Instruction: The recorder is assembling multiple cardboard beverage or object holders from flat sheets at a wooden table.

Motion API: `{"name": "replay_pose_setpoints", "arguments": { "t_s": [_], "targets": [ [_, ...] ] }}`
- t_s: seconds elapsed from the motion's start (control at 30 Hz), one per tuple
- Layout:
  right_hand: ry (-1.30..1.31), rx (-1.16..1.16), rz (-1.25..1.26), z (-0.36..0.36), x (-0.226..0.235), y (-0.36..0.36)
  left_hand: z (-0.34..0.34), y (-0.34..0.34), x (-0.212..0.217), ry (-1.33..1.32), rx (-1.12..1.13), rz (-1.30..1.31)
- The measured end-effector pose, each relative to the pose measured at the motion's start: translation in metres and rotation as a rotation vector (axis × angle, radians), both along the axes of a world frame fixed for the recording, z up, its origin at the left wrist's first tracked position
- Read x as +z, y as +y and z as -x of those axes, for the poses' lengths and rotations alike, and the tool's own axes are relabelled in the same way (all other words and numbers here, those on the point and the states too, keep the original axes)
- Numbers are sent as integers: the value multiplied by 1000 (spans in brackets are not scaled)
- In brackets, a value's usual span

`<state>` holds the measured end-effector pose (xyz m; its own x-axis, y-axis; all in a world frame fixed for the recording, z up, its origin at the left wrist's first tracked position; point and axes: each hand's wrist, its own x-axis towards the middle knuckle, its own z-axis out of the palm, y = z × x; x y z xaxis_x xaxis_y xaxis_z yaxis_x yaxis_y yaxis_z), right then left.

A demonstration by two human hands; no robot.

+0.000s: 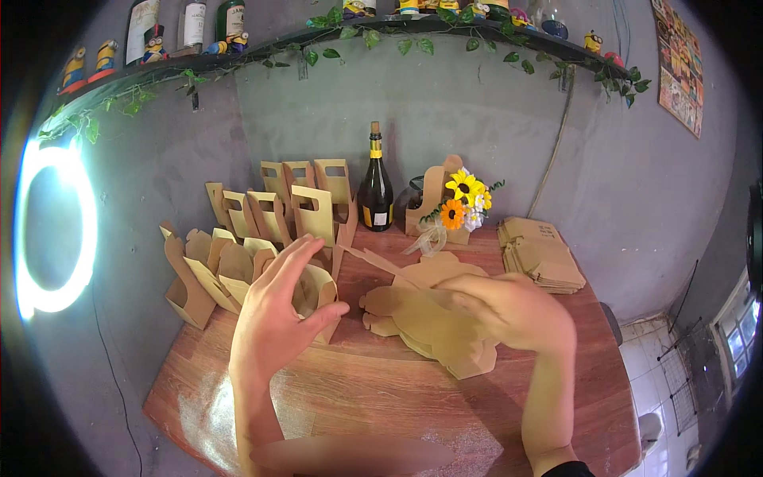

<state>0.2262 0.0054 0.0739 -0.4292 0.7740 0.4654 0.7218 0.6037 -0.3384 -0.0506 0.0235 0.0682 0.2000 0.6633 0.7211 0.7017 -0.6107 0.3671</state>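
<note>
My left hand is on the left side of the table, its fingers stretched upward and its thumb apart. Just behind it stands a small folded cardboard box, partly hidden by the hand; whether they touch I cannot tell. On the right, my right hand is closed on a flat cardboard blank, blurred by motion and tilted toward the left. Under that hand more flat, die-cut cardboard blanks lie in an uneven pile on the wooden table.
Several folded cardboard carriers with handles crowd the back left. Behind them stands a dark corked bottle. Right of it, artificial flowers decorate another carrier. A stack of flat cardboard lies at the right edge. A ring light glows at left.
</note>
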Motion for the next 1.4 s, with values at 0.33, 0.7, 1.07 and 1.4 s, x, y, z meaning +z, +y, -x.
{"name": "replay_pose_setpoints", "arguments": {
  "t_s": [0.33,0.7,1.07,1.4],
  "targets": [
    [218,-63,-131,-35,23,-46,9,6,-12,-324,-377,256],
    [304,-66,3,-32,20,-39,8,-14,4,-456,-268,296],
    [402,-161,-125,-30,19,-25,3,-20,8,-340,-199,76],
    [460,-96,-260,-25,19,-24,-15,-30,12,-218,-100,-164]
  ]
}}
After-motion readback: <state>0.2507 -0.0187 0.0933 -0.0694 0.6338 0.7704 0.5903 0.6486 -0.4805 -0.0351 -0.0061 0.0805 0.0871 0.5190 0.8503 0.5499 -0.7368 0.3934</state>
